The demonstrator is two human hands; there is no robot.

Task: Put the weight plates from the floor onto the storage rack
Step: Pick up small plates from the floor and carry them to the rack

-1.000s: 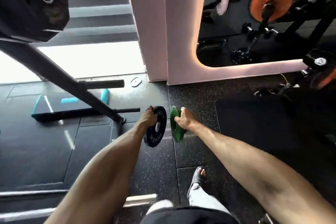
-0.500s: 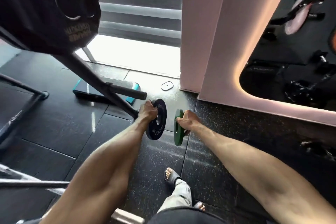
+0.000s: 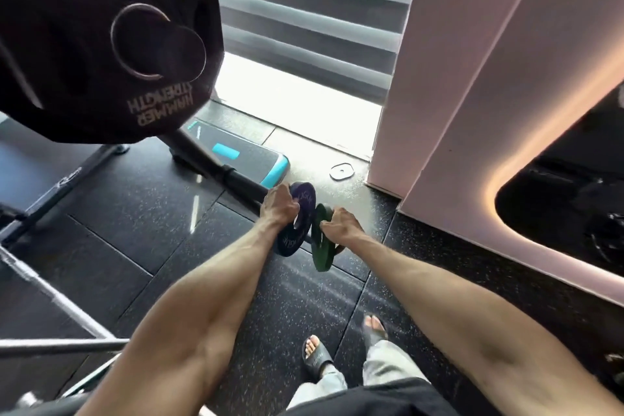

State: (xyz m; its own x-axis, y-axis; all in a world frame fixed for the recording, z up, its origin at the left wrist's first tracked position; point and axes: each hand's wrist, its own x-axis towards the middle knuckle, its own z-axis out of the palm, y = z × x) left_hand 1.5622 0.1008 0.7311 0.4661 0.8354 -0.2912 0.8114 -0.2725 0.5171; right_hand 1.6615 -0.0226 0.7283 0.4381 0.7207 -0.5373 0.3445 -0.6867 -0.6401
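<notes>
Up at ten o'clock, a big black plate (image 3: pixel 101 44) hangs on the rack. Below it a bare peg (image 3: pixel 243 184) slants toward centre, its tip hidden behind the left hand (image 3: pixel 278 209), whose fingers curl over the rim of a blue plate (image 3: pixel 300 223) held on edge, off the floor. Just beside it at three o'clock is a green plate (image 3: pixel 320 243), the right hand (image 3: pixel 341 226) wrapped round its rim. Likely step: carrying to the rack. Next, each centre hole must line up with a free peg.
</notes>
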